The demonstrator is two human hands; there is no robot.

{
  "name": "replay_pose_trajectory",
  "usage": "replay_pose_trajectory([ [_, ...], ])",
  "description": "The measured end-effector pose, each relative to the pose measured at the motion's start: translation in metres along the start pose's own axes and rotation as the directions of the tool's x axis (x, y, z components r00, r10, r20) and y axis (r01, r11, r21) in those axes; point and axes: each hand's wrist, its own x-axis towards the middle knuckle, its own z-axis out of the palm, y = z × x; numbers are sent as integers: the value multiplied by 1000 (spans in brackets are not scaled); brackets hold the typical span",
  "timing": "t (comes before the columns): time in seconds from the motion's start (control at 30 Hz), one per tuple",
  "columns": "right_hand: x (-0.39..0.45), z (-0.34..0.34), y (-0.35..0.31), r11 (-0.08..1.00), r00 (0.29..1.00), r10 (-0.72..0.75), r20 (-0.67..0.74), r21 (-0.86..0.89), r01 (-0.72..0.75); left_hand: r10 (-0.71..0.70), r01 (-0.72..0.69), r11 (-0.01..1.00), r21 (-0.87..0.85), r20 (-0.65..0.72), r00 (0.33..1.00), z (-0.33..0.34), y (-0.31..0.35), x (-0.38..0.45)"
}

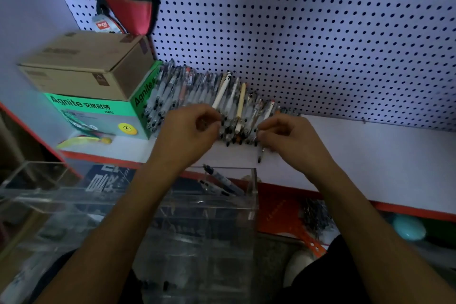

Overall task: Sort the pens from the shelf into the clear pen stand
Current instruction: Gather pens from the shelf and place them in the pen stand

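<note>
The right hand (283,136) has its grip curled on the near ends of some pens (209,96); the left hand (192,128) is also curled at the row, but its hold is unclear. The pens lie across the shelf (370,155), pointing toward the pegboard (296,32). The clear pen stand (222,205) waits just below both hands.

Dim, bluish cast – boxes (86,76) at left blurred w/ motion (wide-angle bend at edges).
</note>
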Motion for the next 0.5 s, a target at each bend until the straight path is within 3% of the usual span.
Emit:
replay_pose_trajectory([
  [0.17,25,13,0,999,995,40,-95,-8,-41,-90,89,960,267,-9,996,15,-3,55],
  [0.33,48,32,-3,982,988,-1,-155,-187,-29,-184,107,809,578,76,980,30,0,86],
  [0.4,53,41,-5,963,990,-45,-131,-269,8,-217,113,792,600,103,971,33,-3,92],
  [0.5,57,49,-6,929,994,-87,-64,-365,58,-230,137,843,520,119,966,34,-10,100],
])
